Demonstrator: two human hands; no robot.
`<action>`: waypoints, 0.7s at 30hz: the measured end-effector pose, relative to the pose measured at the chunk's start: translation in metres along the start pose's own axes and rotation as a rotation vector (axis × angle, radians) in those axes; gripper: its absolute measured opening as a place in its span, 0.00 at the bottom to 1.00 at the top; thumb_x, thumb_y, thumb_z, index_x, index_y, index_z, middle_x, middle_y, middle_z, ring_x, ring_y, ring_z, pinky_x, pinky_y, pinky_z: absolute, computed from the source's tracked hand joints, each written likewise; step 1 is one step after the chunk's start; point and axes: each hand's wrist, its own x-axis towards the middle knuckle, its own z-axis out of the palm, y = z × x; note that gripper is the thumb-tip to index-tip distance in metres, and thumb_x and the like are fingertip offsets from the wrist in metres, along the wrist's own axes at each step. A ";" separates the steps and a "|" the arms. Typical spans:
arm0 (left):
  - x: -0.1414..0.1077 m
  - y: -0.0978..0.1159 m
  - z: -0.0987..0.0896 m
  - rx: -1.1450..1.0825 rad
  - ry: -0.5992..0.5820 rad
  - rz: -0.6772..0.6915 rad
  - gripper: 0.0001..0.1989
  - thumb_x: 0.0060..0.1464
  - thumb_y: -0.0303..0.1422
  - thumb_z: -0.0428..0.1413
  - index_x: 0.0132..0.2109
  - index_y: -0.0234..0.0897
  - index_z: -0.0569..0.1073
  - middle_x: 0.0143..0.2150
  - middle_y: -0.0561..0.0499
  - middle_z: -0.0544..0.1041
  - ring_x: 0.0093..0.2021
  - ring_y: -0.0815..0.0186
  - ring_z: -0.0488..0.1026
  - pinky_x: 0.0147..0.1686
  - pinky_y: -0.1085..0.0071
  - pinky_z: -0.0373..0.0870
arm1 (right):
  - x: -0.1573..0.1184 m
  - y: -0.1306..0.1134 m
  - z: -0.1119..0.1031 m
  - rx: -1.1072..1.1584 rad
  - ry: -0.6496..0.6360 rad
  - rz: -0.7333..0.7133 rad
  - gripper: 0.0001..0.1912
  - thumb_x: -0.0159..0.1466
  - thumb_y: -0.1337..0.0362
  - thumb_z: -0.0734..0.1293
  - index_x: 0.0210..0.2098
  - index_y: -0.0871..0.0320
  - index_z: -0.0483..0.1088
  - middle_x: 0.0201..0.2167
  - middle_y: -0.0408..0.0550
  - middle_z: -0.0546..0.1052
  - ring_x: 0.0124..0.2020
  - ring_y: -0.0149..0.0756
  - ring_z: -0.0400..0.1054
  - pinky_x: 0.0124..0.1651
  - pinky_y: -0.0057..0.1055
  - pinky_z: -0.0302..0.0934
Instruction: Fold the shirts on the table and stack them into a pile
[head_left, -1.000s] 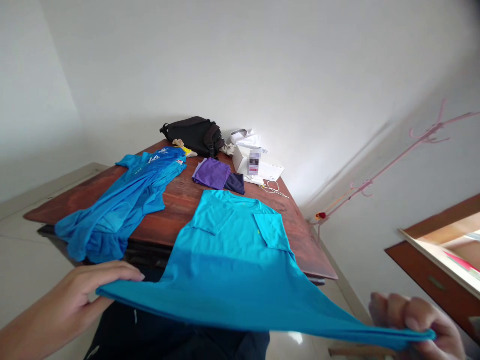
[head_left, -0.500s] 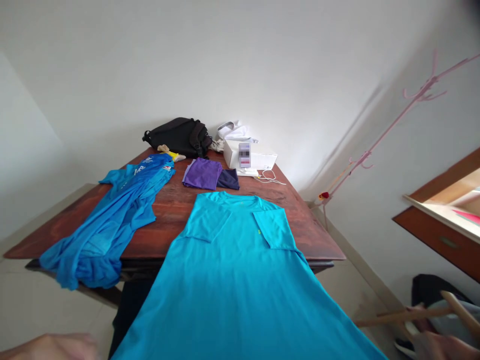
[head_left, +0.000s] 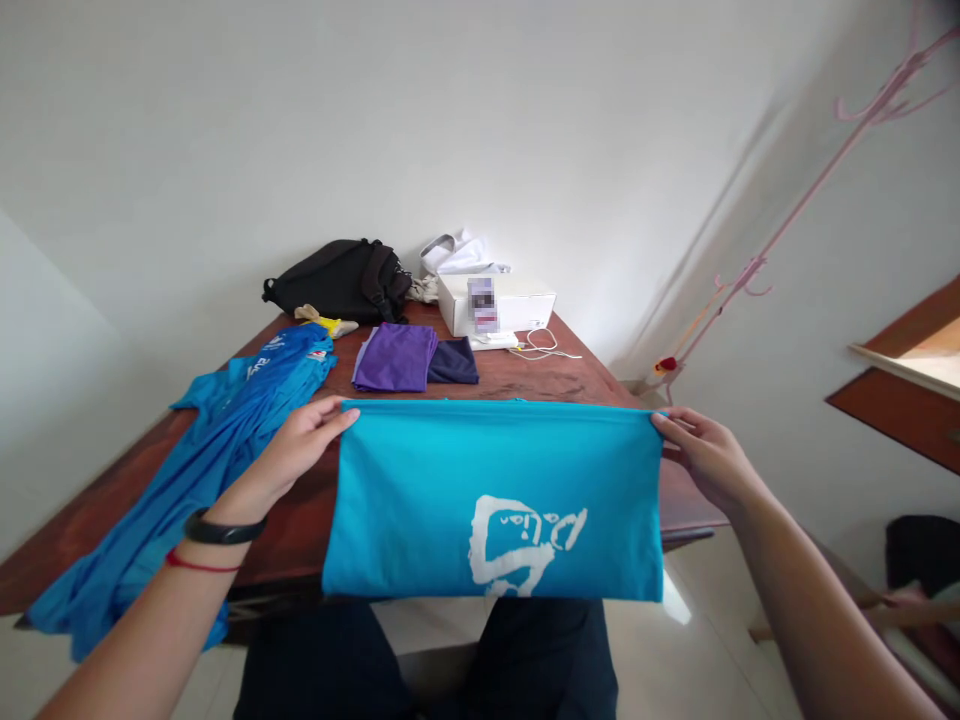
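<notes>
A turquoise shirt is doubled over at the near edge of the table, its hem stretched straight across and white lettering upside down on the visible side. My left hand pinches the hem's left corner, thumb on top. At the right corner, my right hand pinches the same hem. The folded part hides most of the sleeves and collar. Left of the shirt lies a crumpled blue garment, partly behind my left forearm. A folded purple cloth and a dark navy cloth rest just beyond.
Along the back of the wooden table are a black bag, a white box with a phone in front, a cable and white cloth. A yellow item lies near the bag. A pink stand leans at right.
The shirt's lower part has been folded up and away from me, so its printed side now shows. Both hands have come in from the lower corners and taken hold of the hem.
</notes>
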 end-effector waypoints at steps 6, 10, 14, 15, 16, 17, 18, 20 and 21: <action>0.074 -0.041 0.042 0.190 -0.161 0.152 0.26 0.52 0.54 0.57 0.46 0.36 0.75 0.39 0.44 0.83 0.40 0.53 0.80 0.39 0.65 0.73 | 0.094 0.055 0.024 -0.442 0.015 0.002 0.20 0.52 0.48 0.74 0.32 0.58 0.75 0.23 0.45 0.75 0.25 0.37 0.69 0.27 0.30 0.64; 0.084 -0.057 0.045 0.413 -0.138 0.252 0.21 0.60 0.49 0.53 0.50 0.38 0.74 0.31 0.50 0.81 0.33 0.58 0.78 0.35 0.68 0.68 | 0.120 0.080 0.034 -0.834 0.068 -0.124 0.14 0.58 0.52 0.70 0.28 0.57 0.75 0.23 0.47 0.75 0.26 0.38 0.68 0.27 0.30 0.56; 0.081 -0.069 0.042 0.425 -0.129 0.303 0.23 0.64 0.46 0.51 0.59 0.38 0.70 0.31 0.52 0.80 0.33 0.60 0.77 0.36 0.70 0.68 | 0.119 0.090 0.038 -0.937 0.118 -0.164 0.16 0.61 0.50 0.68 0.33 0.56 0.77 0.28 0.49 0.79 0.30 0.40 0.71 0.29 0.31 0.55; 0.080 -0.070 0.042 0.430 -0.124 0.303 0.23 0.64 0.46 0.51 0.60 0.38 0.69 0.31 0.53 0.79 0.33 0.60 0.77 0.35 0.70 0.67 | 0.117 0.091 0.038 -0.940 0.123 -0.168 0.16 0.61 0.49 0.67 0.34 0.56 0.77 0.28 0.49 0.79 0.30 0.41 0.71 0.30 0.31 0.55; 0.079 -0.071 0.043 0.447 -0.116 0.302 0.24 0.64 0.46 0.51 0.61 0.39 0.69 0.31 0.53 0.79 0.33 0.60 0.77 0.34 0.71 0.67 | 0.116 0.091 0.039 -0.944 0.126 -0.173 0.16 0.62 0.49 0.67 0.34 0.56 0.77 0.29 0.49 0.80 0.30 0.41 0.71 0.30 0.31 0.55; 0.079 -0.071 0.043 0.475 -0.109 0.302 0.24 0.64 0.46 0.51 0.61 0.40 0.69 0.31 0.53 0.79 0.33 0.60 0.77 0.34 0.71 0.67 | 0.115 0.090 0.039 -0.951 0.125 -0.178 0.16 0.62 0.50 0.67 0.34 0.56 0.77 0.29 0.49 0.80 0.30 0.41 0.71 0.30 0.31 0.55; 0.078 -0.070 0.045 0.509 -0.105 0.302 0.24 0.64 0.46 0.51 0.62 0.40 0.70 0.32 0.52 0.79 0.34 0.60 0.78 0.33 0.71 0.66 | 0.115 0.090 0.039 -0.963 0.119 -0.186 0.16 0.62 0.50 0.67 0.33 0.57 0.77 0.29 0.50 0.80 0.30 0.41 0.71 0.30 0.31 0.55; 0.076 -0.068 0.046 0.564 -0.096 0.296 0.23 0.64 0.45 0.50 0.62 0.42 0.72 0.33 0.52 0.80 0.34 0.60 0.78 0.33 0.72 0.65 | 0.117 0.087 0.040 -0.998 0.098 -0.207 0.16 0.62 0.50 0.67 0.32 0.57 0.76 0.28 0.49 0.79 0.30 0.41 0.71 0.30 0.32 0.55; 0.075 -0.066 0.047 0.576 -0.091 0.292 0.23 0.65 0.44 0.50 0.62 0.43 0.72 0.34 0.51 0.80 0.34 0.60 0.78 0.32 0.72 0.65 | 0.118 0.085 0.041 -1.014 0.088 -0.220 0.16 0.61 0.50 0.66 0.31 0.57 0.76 0.28 0.49 0.79 0.30 0.41 0.71 0.30 0.32 0.55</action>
